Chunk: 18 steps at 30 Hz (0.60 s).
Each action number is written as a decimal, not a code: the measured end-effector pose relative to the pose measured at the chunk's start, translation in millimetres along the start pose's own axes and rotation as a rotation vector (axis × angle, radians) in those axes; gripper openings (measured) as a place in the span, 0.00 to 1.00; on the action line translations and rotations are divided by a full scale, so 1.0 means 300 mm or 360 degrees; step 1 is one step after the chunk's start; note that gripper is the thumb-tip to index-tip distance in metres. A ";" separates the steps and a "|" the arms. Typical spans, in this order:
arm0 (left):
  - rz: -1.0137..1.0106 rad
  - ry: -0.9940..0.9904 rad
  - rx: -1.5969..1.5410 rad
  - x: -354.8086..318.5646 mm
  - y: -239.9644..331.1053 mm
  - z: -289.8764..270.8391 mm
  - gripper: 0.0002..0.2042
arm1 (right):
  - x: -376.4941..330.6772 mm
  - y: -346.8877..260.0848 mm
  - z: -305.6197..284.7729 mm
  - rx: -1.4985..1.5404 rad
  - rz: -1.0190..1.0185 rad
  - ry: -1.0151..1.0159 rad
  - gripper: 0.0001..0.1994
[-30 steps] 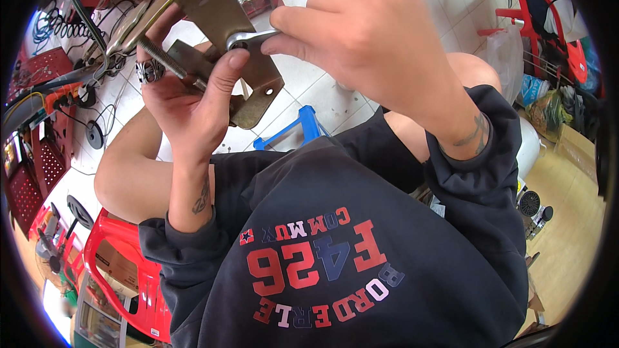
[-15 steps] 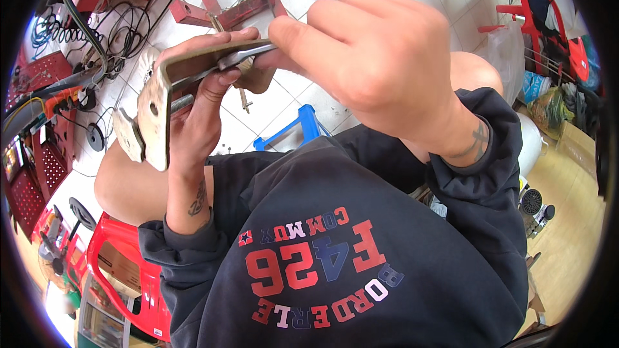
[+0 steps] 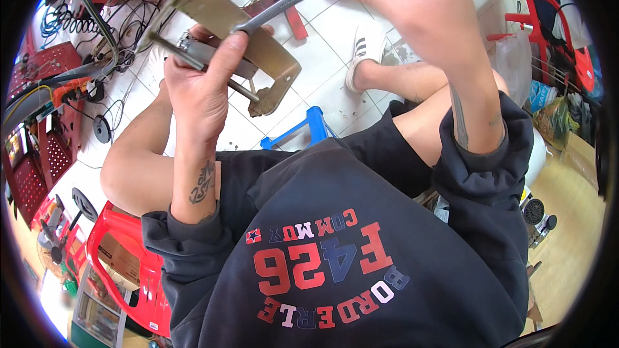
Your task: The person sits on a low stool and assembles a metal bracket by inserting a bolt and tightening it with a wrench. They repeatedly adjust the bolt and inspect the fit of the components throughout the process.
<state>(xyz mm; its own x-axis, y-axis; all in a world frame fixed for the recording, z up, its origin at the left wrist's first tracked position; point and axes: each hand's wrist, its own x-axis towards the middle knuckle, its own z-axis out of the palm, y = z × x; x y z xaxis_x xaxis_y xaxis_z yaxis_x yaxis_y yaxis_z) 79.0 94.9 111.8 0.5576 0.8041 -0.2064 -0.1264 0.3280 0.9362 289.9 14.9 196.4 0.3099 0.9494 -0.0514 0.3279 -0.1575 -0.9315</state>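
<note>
My left hand [image 3: 203, 93] is wrapped round a bent metal bracket [image 3: 274, 55] with a dull, yellowish-brown coating and cut-outs. Long bolts or rods [image 3: 177, 51] pass through the bracket beside my palm. A grey steel wrench [image 3: 287, 5] slants up to the right, its lower end at the bracket by my left thumb. At its upper end my right hand [image 3: 429, 9] grips the handle, slightly smeared by motion and partly cut off by the top edge. Whether the wrench's jaw sits on a nut cannot be seen.
Below the bracket stands a blue stool [image 3: 313, 122]. A red metal frame [image 3: 290, 0] lies on the tiled floor ahead. Tangled dark cables [image 3: 119, 22] are at the left, a red plastic chair [image 3: 103, 238] at the lower left, and a cardboard box [image 3: 578, 158] at the right.
The bracket has turned in my left hand, showing its broad face and cut-outs. My right hand has moved up and right, and more of the wrench now shows.
</note>
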 end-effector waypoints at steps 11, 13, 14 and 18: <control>-0.0534 -0.0401 0.0226 -0.043 -0.067 0.023 0.17 | 0.046 0.090 0.101 0.0797 0.0060 -0.0135 0.13; -0.0477 -0.0370 -0.0062 -0.037 -0.064 -0.003 0.21 | 0.047 0.097 0.088 0.1038 0.0017 -0.0125 0.10; -0.0399 -0.0319 -0.0098 -0.041 -0.051 -0.008 0.21 | 0.049 0.095 0.092 0.1038 0.0064 -0.0080 0.09; -0.0384 -0.0126 -0.0452 -0.013 -0.025 -0.015 0.18 | 0.011 0.072 0.084 0.1129 0.0045 0.0120 0.09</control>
<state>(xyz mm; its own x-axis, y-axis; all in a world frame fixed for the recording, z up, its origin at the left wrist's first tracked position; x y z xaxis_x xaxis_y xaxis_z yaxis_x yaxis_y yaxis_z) 74.0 91.6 104.4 0.6593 0.6497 -0.3784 -0.1998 0.6366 0.7449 275.5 21.4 167.1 0.3791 0.9221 -0.0777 -0.3329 0.0576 -0.9412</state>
